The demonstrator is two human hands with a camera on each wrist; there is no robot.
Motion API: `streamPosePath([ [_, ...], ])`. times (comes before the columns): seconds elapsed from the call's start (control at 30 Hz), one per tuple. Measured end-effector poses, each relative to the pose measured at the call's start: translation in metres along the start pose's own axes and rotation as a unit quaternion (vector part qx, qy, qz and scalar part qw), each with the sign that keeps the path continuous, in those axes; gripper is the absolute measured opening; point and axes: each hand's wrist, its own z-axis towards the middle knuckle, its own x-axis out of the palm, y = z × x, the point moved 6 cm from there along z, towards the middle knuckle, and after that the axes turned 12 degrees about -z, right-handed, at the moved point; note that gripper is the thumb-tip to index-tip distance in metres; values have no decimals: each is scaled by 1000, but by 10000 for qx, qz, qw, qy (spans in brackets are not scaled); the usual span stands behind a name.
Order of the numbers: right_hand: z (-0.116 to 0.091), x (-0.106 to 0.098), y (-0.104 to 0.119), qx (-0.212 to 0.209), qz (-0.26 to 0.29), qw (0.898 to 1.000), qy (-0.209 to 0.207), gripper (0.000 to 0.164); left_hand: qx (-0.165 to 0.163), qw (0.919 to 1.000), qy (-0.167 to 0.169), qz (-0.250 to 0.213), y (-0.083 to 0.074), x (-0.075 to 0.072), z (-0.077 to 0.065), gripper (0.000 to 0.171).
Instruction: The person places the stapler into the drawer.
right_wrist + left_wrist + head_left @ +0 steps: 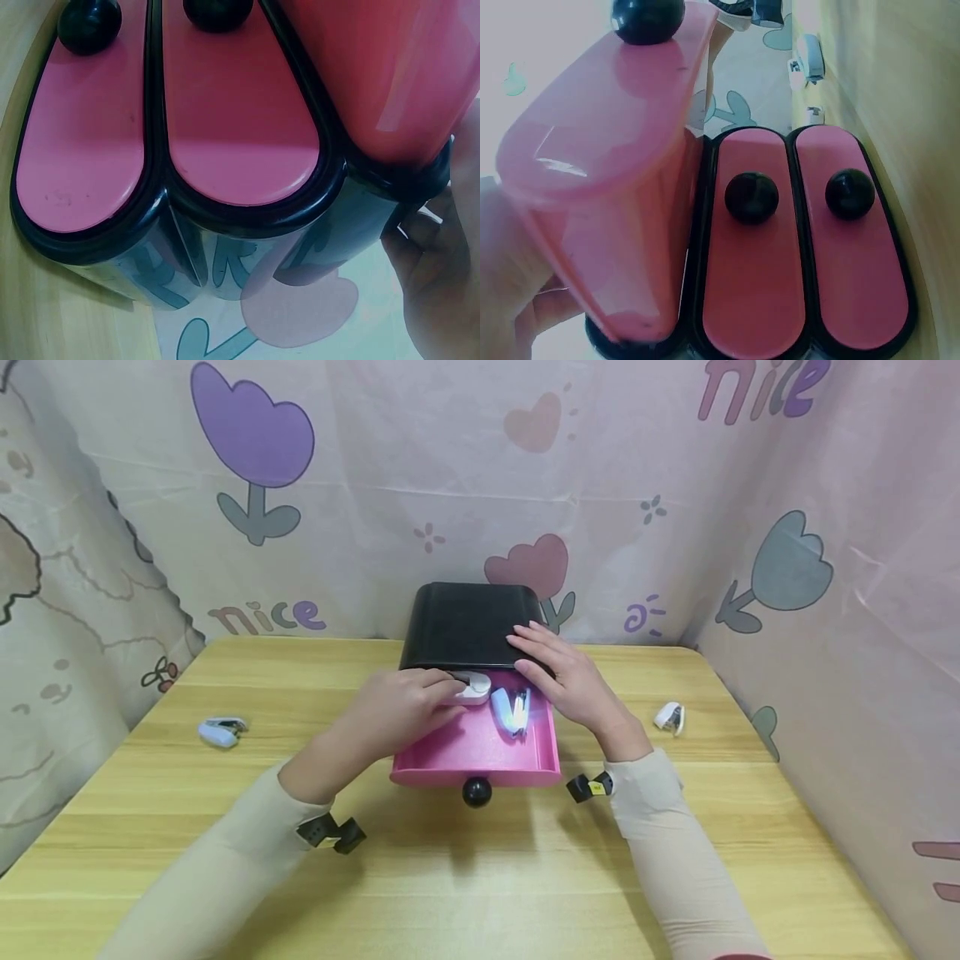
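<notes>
A black drawer cabinet (476, 625) stands at the back of the table with its pink top drawer (450, 752) pulled out. Over that drawer, my left hand (401, 706) grips a white mini stapler (476, 688) between thumb and fingers, close to the cabinet's front. Beside it in the drawer lies a shiny light-blue mini stapler (508, 713). My right hand (566, 677) rests on the right front corner of the cabinet top with its fingers spread. In the left wrist view, the left hand (510, 277) shows only partly behind the drawer wall.
Two lower drawers (754, 292) with black knobs are closed. Another light-blue stapler (220, 732) lies on the table (480, 885) at the left, and a white one (670, 718) at the right. A patterned curtain (390, 460) hangs behind the table.
</notes>
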Motion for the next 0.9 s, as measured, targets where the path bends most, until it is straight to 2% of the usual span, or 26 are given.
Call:
streamPosePath([
  [0.17, 1, 0, 0, 54, 5, 10000, 36, 47, -168, 9993, -244, -224, 7, -8, -11, 30],
  [0.37, 0, 1, -1, 152, 43, 9998, 86, 47, -619, 9961, -309, -551, 17, -19, -26, 34],
  [0.53, 0, 1, -1, 161, 45, 9998, 84, 47, -899, 9941, -332, -505, 27, -28, -41, 38],
  [0.73, 1, 1, -1, 124, 41, 9999, 47, 47, -1102, 9908, -528, -573, 40, -36, -62, 39],
  [0.9, 0, 2, -1, 168, 34, 9998, 101, 48, -1412, 9864, -466, -696, 50, -40, -80, 41],
])
